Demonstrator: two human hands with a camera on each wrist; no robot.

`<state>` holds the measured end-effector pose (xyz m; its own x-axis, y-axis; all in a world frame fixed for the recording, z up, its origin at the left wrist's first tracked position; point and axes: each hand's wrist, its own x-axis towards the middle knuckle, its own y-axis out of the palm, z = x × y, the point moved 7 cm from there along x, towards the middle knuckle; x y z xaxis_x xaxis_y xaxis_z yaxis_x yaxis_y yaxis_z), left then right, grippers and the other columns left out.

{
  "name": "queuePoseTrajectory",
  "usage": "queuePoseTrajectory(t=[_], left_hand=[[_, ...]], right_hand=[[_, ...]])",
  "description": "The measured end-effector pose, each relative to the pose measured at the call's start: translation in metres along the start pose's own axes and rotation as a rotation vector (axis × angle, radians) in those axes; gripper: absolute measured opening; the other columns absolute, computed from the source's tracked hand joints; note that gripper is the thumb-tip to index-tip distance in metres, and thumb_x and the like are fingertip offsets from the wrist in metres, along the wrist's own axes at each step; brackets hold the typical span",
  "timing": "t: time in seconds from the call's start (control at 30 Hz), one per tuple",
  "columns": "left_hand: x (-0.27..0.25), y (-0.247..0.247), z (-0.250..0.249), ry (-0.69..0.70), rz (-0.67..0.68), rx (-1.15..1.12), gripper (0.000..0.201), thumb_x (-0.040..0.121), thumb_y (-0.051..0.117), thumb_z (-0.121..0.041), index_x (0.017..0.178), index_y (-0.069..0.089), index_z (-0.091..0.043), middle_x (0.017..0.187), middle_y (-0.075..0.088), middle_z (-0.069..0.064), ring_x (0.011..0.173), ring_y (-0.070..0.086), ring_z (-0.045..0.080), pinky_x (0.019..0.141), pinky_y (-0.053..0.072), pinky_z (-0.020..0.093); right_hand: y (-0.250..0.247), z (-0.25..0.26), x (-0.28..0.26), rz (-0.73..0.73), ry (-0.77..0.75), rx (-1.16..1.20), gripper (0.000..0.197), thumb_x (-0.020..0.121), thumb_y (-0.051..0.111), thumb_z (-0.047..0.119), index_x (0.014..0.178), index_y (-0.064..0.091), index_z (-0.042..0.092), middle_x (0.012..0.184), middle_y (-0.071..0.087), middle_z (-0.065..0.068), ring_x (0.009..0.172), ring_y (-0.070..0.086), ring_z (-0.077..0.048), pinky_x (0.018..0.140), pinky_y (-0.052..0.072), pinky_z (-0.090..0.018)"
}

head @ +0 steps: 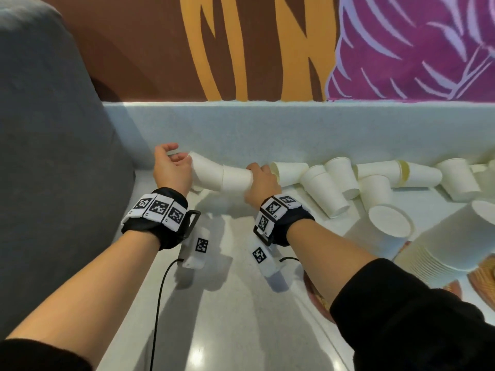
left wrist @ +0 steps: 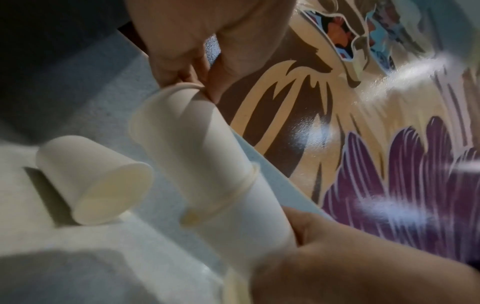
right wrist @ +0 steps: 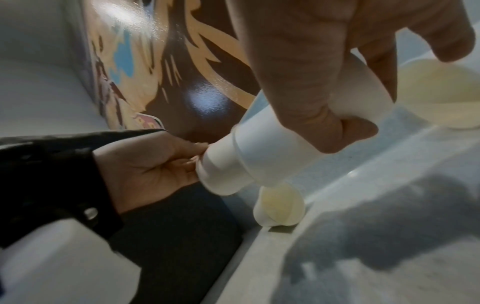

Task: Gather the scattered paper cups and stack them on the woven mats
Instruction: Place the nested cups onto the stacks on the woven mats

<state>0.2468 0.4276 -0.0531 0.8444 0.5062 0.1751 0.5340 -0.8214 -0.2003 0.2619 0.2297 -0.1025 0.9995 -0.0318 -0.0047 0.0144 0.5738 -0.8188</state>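
Two white paper cups [head: 222, 176], one pushed into the other, hang level just above the counter between my hands. My left hand [head: 176, 156] pinches the left end of the pair [left wrist: 192, 144] with fingertips and thumb. My right hand [head: 258, 170] grips the right cup [right wrist: 272, 144], fingers curled round it. Another cup [left wrist: 96, 181] lies on its side on the counter below them. Several more cups [head: 324, 194] lie scattered along the back ledge to the right. A tall tilted stack of cups [head: 442, 245] stands on the woven mats [head: 318, 298] at the right.
A grey cushion [head: 53, 156] fills the left side, right beside my left hand. The pale ledge [head: 267, 124] and painted wall close off the back. The white counter [head: 227, 303] runs toward me, with a black cable [head: 158, 303] hanging from my left wrist.
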Motion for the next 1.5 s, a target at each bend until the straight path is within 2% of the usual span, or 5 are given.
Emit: queuePoseTrajectory(t=[0.53, 0.9, 1.1, 1.23, 1.5], left_hand=[[-0.091, 0.059, -0.099, -0.289, 0.378, -0.417, 0.015, 0.097, 0.039, -0.019, 0.108, 0.046, -0.011, 0.107, 0.052, 0.006, 0.100, 0.048, 0.024, 0.085, 0.043, 0.037], [-0.252, 0.179, -0.191, -0.458, 0.876, -0.547, 0.032, 0.097, 0.033, -0.004, 0.124, 0.048, 0.004, 0.105, 0.062, 0.020, 0.088, 0.061, 0.030, 0.063, 0.053, 0.042], [-0.320, 0.241, -0.197, -0.377, 1.001, -0.266, 0.027, 0.094, 0.041, 0.000, 0.116, 0.055, 0.005, 0.113, 0.062, 0.021, 0.102, 0.061, 0.034, 0.079, 0.056, 0.043], [-0.350, 0.275, -0.203, -0.293, 1.009, -0.149, 0.023, 0.092, 0.038, 0.006, 0.082, 0.058, 0.002, 0.064, 0.059, 0.013, 0.055, 0.058, 0.017, 0.048, 0.055, 0.022], [-0.402, 0.325, -0.209, 0.031, 1.091, 0.134, 0.025, 0.085, 0.053, 0.006, 0.106, 0.064, 0.005, 0.096, 0.064, 0.020, 0.088, 0.062, 0.026, 0.088, 0.054, 0.036]], right_hand=[[-0.180, 0.022, -0.117, -0.454, -0.282, 0.843, 0.075, 0.064, 0.085, 0.022, 0.127, 0.045, 0.017, 0.118, 0.060, 0.003, 0.105, 0.052, -0.005, 0.088, 0.041, -0.013], [-0.274, -0.098, -0.159, -0.579, -0.149, 0.949, 0.075, 0.058, 0.089, 0.023, 0.120, 0.049, 0.014, 0.107, 0.063, -0.002, 0.095, 0.062, -0.016, 0.083, 0.055, -0.032], [-0.318, -0.178, -0.183, -0.540, -0.113, 0.800, 0.062, 0.062, 0.085, 0.014, 0.114, 0.052, 0.012, 0.097, 0.061, -0.001, 0.090, 0.060, -0.015, 0.075, 0.052, -0.028], [-0.343, -0.225, -0.196, -0.522, -0.111, 0.677, 0.064, 0.062, 0.085, 0.015, 0.115, 0.050, 0.014, 0.100, 0.061, -0.002, 0.091, 0.060, -0.017, 0.074, 0.052, -0.027], [-0.363, -0.299, -0.209, -0.564, -0.002, 0.577, 0.064, 0.064, 0.085, 0.020, 0.112, 0.043, 0.014, 0.101, 0.057, -0.005, 0.092, 0.057, -0.019, 0.074, 0.050, -0.028]])
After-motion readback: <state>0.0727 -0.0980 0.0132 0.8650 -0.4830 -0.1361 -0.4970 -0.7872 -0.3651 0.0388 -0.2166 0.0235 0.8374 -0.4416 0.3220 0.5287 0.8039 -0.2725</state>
